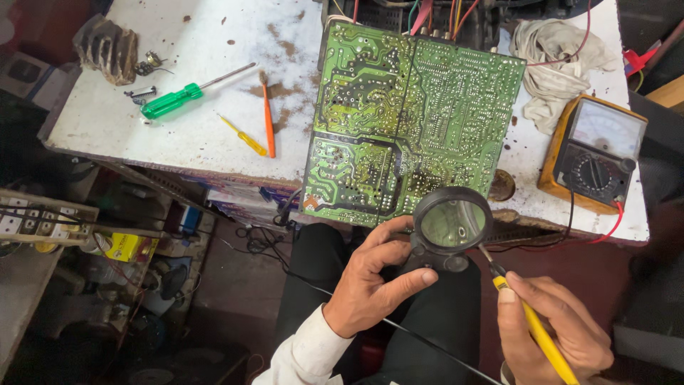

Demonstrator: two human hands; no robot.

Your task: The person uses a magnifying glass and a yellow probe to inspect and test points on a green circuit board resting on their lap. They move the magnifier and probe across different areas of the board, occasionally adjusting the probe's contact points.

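The circuit board (410,121) lies at the centre of the frame, on the tabletop (206,85), its near edge overhanging toward my lap. Left of it lie three screwdrivers (187,94); in the upper left corner sits a heat sink (107,48). Right of the board lies a cloth (552,68), and below that a multimeter (595,153). Lower centre, my left hand (370,281) holds a magnifier (451,227) over the board's near edge; my right hand (559,331), lower right, holds a probe (534,324) beside it.

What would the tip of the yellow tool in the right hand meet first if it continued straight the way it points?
Probably the magnifying glass in the left hand: the right hand's yellow probe points up-left at its rim, and the green circuit board lies beyond it. Depth is unclear.
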